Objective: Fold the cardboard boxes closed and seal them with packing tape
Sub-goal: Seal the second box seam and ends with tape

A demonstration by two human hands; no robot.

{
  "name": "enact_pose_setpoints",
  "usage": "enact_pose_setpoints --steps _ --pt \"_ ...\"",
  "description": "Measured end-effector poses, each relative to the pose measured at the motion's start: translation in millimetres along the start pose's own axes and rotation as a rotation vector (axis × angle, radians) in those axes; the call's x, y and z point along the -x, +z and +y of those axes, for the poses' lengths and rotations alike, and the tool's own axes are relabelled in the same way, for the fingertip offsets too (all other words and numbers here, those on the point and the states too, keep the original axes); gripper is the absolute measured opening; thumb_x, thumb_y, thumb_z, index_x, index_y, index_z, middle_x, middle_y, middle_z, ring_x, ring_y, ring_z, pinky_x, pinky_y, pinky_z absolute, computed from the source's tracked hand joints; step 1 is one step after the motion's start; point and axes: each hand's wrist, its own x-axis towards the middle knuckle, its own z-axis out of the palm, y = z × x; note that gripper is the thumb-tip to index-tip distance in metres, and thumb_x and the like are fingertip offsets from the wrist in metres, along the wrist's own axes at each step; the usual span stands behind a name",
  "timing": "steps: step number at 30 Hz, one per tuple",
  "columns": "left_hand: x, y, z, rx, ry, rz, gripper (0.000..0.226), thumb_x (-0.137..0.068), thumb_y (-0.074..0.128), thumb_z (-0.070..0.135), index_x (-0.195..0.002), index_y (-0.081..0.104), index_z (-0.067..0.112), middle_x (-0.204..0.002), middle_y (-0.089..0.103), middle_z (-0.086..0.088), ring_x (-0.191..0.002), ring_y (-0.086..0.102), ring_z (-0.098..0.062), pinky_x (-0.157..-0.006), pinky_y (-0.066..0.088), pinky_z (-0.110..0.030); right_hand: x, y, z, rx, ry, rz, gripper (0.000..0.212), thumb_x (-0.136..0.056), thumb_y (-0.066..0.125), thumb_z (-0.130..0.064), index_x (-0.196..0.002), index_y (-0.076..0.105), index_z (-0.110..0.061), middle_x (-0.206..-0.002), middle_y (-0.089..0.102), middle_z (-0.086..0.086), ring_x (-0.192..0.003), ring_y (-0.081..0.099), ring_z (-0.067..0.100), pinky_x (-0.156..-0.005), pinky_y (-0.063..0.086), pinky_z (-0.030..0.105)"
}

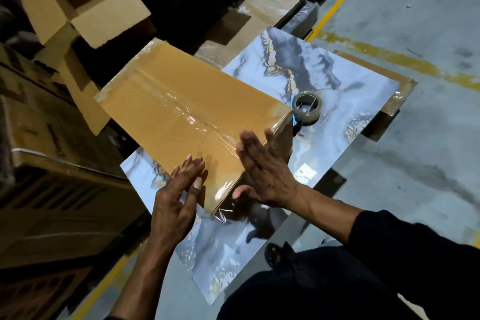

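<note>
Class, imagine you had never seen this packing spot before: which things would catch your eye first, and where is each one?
First, the flat brown cardboard box at centre, its seam covered with shiny clear tape, lying on a blue-grey marbled slab. Both hands press flat on its near end, the left hand at the corner and the right hand beside it. A roll of clear packing tape sits just past the box's right corner.

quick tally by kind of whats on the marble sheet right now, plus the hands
Sealed cardboard box: 1
Roll of packing tape: 1
Hands, left hand and right hand, both flat with straight fingers at the box's near end: 2
Total: 4
The marble sheet itself is not counted, nor are the open boxes piled behind it.
</note>
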Motion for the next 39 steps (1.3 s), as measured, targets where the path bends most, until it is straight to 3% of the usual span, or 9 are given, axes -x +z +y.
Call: enact_pose_setpoints --steps 6,11,18,22,26,30,33,36,39 --pt "21.9 -12.4 -12.1 -0.072 0.176 -0.266 0.070 -0.085 0.052 0.023 -0.154 0.050 0.012 -0.167 0.038 -0.001 -0.159 0.027 -0.026 -0.131 0.011 -0.052 26.1 3.4 34.4 0.268 -0.208 -0.141 0.081 -0.100 0.067 -0.036 -0.163 0.020 -0.016 -0.171 0.017 0.010 -0.155 0.028 0.028 -0.123 0.024 0.056" --pt "22.0 -15.3 -15.1 -0.185 0.233 -0.277 0.087 -0.074 0.070 0.009 -0.157 0.046 0.016 -0.170 0.033 0.003 -0.160 0.024 -0.022 -0.130 0.015 -0.054 11.7 -23.8 15.5 0.144 -0.146 -0.272 0.095 -0.093 0.058 -0.073 -0.160 0.028 -0.012 -0.168 0.025 0.018 -0.156 0.024 0.035 -0.118 0.028 0.068" --pt "21.1 -13.0 -21.0 -0.247 0.243 -0.255 0.085 -0.079 0.086 0.020 -0.156 0.049 0.017 -0.166 0.038 0.003 -0.159 0.025 -0.017 -0.127 0.023 -0.060 -20.8 -4.5 -19.7 0.208 -0.185 -0.314 0.095 -0.091 0.051 -0.078 -0.160 0.036 -0.014 -0.168 0.026 0.014 -0.158 0.020 0.030 -0.122 0.020 0.065" --pt "18.7 -14.4 -21.8 -0.269 0.240 -0.284 0.090 -0.080 0.087 0.033 -0.159 0.046 0.021 -0.168 0.035 0.005 -0.160 0.020 -0.012 -0.130 0.018 -0.052 -0.1 -9.7 8.4 0.350 -0.330 -0.408 0.067 -0.103 0.051 -0.041 -0.164 0.027 -0.022 -0.171 0.019 0.009 -0.159 0.015 0.030 -0.125 0.019 0.058" --pt "17.6 -12.4 -23.0 -0.267 0.216 -0.288 0.097 -0.078 0.087 0.054 -0.159 0.045 0.023 -0.168 0.034 0.005 -0.160 0.018 -0.009 -0.131 0.012 -0.046 0.8 -15.7 13.2 0.370 -0.335 -0.456 0.083 -0.095 0.064 -0.037 -0.165 0.020 -0.026 -0.173 0.011 0.008 -0.160 0.007 0.030 -0.127 0.013 0.056" --pt "22.2 -3.9 -19.1 -0.236 0.124 -0.191 0.090 -0.076 0.082 0.064 -0.152 0.055 0.023 -0.162 0.044 0.006 -0.156 0.027 -0.006 -0.131 0.016 -0.046 0.1 -20.5 8.0 0.329 -0.316 -0.490 0.092 -0.092 0.068 -0.044 -0.166 0.016 -0.026 -0.174 0.008 0.008 -0.160 0.002 0.030 -0.127 0.011 0.057" --pt "21.0 8.4 5.5 -0.225 -0.055 -0.069 0.077 -0.071 0.084 0.050 -0.143 0.064 0.029 -0.155 0.051 0.010 -0.151 0.035 -0.005 -0.129 0.024 -0.052 -0.9 -24.9 4.6 0.298 -0.295 -0.524 0.096 -0.089 0.069 -0.045 -0.166 0.014 -0.025 -0.174 0.007 0.009 -0.160 -0.001 0.032 -0.126 0.010 0.060" --pt "12.7 12.9 29.9 -0.340 -0.278 -0.085 0.078 -0.068 0.089 0.046 -0.142 0.063 0.042 -0.157 0.049 0.013 -0.153 0.038 -0.026 -0.121 0.038 -0.054 -2.0 -28.3 2.2 0.297 -0.274 -0.544 0.113 -0.078 0.077 -0.048 -0.166 0.013 -0.024 -0.173 0.009 0.011 -0.160 -0.001 0.034 -0.125 0.009 0.062" --pt "6.4 8.1 32.7 -0.421 -0.314 -0.096 0.077 -0.065 0.092 0.046 -0.137 0.066 0.045 -0.150 0.059 0.007 -0.141 0.052 -0.039 -0.110 0.048 -0.055 -1.5 -28.9 -2.9 0.253 -0.230 -0.541 0.118 -0.078 0.068 -0.077 -0.166 0.013 -0.021 -0.173 0.011 0.011 -0.160 0.000 0.035 -0.124 0.008 0.066"
